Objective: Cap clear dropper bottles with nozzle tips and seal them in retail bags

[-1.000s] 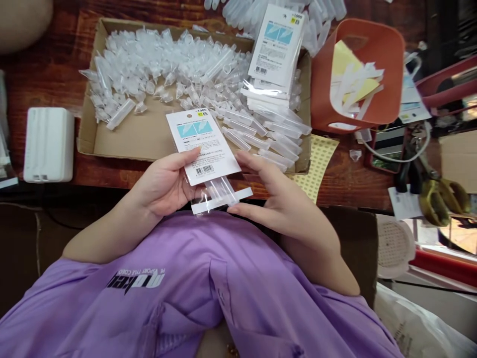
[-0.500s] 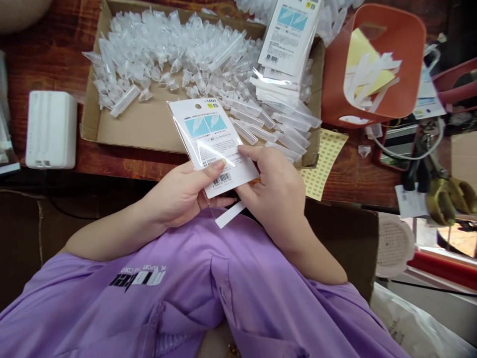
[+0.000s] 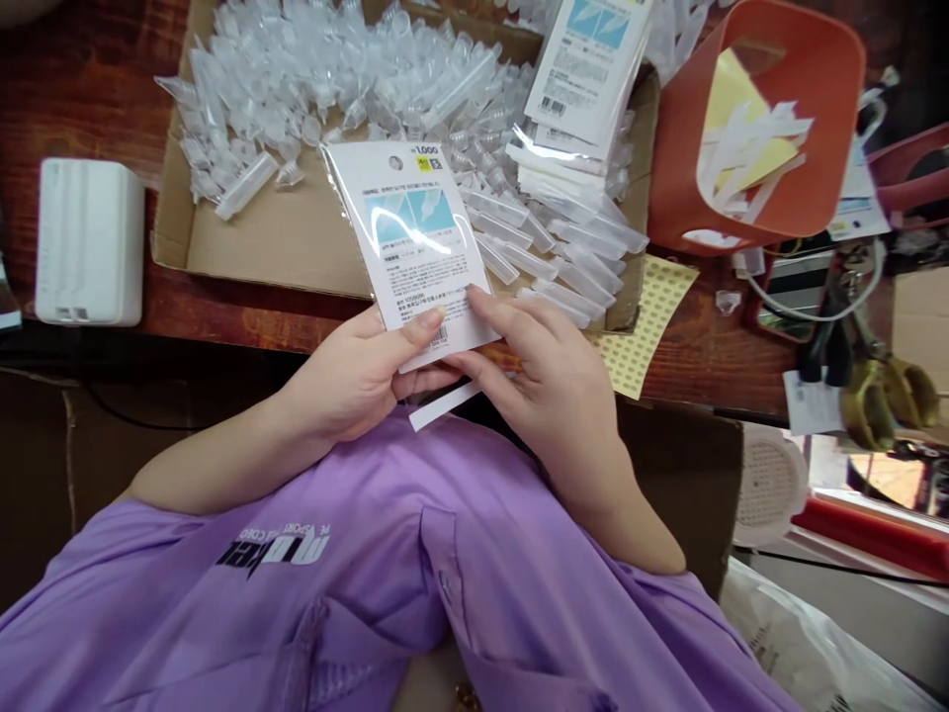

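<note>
Above my lap is a clear plastic packet with a printed white card (image 3: 422, 267), blue pictures and a barcode on it. My left hand (image 3: 345, 381) grips its lower left, thumb on the card and fingers beneath. My right hand (image 3: 563, 381) holds the lower right edge, its fingertips on the card's side. A white strip (image 3: 441, 406) on the packet's flap sticks out below the card between my hands. The card hides what lies inside the packet. Behind it, a shallow cardboard tray (image 3: 297, 247) holds many translucent nozzle tips (image 3: 267, 89) and tubes (image 3: 570, 287).
Similar packets (image 3: 582, 79) are stacked on the tray's right side. An orange bin (image 3: 834, 148) with white strips and yellow paper stands to their right. A dotted yellow sheet (image 3: 656, 307), scissors (image 3: 867, 396) and a white plastic box (image 3: 89, 242) also lie on the table.
My right hand has moved in from beside the flap to the packet's lower right edge. The flap strip has swung beneath the card, and the packet has tilted up towards me.
</note>
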Demonstrator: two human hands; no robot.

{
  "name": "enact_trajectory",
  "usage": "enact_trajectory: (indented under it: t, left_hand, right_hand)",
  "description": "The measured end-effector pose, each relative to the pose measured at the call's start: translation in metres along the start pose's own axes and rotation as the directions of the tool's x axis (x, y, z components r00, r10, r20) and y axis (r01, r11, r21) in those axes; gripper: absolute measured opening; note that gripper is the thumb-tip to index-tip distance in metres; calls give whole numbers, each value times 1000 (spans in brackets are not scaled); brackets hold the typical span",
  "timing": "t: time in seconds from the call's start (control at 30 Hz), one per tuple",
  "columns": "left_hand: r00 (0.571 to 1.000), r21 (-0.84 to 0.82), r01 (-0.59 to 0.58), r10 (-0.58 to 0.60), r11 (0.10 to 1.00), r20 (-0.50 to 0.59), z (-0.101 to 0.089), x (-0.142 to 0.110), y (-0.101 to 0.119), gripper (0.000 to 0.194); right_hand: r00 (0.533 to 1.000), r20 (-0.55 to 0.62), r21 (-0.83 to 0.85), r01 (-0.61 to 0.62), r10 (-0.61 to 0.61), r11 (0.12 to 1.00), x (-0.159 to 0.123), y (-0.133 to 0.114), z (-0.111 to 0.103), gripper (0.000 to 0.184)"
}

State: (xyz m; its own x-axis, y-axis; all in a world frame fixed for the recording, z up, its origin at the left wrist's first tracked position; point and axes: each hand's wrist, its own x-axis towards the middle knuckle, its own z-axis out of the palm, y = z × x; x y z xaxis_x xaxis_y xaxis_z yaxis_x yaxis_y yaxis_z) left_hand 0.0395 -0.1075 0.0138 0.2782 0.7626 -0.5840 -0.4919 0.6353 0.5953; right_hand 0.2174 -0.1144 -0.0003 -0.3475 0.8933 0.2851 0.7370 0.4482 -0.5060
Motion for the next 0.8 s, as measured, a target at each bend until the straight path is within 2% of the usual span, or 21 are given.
enact_trajectory:
  t: [0.13,0.3,0.37,0.53,0.63,0.8]
  left_hand:
    - [999,-2,0,0,1000,38,1,-2,0,22]
    - [999,-17,17,-16,1000,48,-2,-2,-1,22]
    - [997,-24,39,-37,999,66,-6,-1,-1,21]
    - [991,-34,31,-26,999,128,-16,1,-1,21]
    - [982,-50,48,-38,998,187,-21,2,-5,25]
    - [976,-50,79,-67,996,207,-24,5,-8,24]
  right_hand:
    - [994,-103,-49,31,-36,998,-3,-4,11,40]
    - [980,-189,-41,59,-66,997,-4,-6,13,36]
    - [979,-192,-30,68,-73,997,-3,-5,12,37]
    - [987,-109,3,121,-120,993,-6,-1,9,42]
    - [972,-176,-25,153,-155,988,-9,1,13,43]
    - [947,-261,-39,185,-189,982,-11,3,20,48]
